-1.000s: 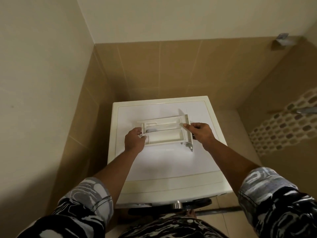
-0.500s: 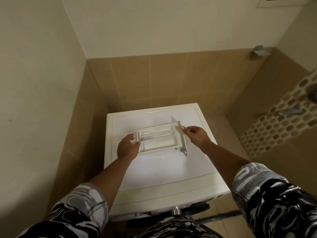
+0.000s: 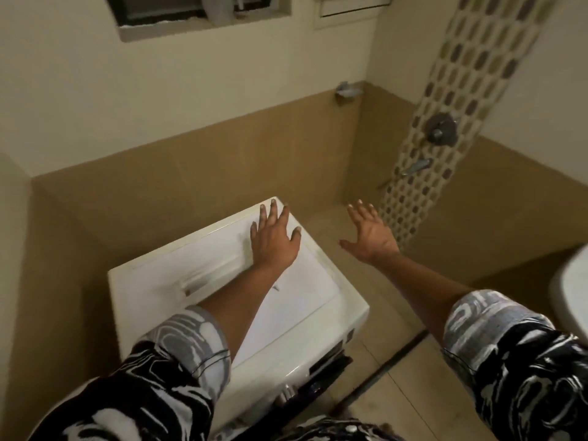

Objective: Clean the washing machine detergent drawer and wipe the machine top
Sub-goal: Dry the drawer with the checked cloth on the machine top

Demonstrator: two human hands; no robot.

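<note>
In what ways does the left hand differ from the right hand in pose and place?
The left hand shows its back, palm down; the right hand shows its palm. The left hand is over the white washing machine top; the right hand is beside the machine, over the beige tiled floor. Both are open, fingers spread, holding nothing.

The washing machine point(image 3: 296, 300) top looks smooth, glossy white; the wall tiles point(image 3: 197, 173) matt tan; the tap point(image 3: 440, 130) dull metal.
</note>
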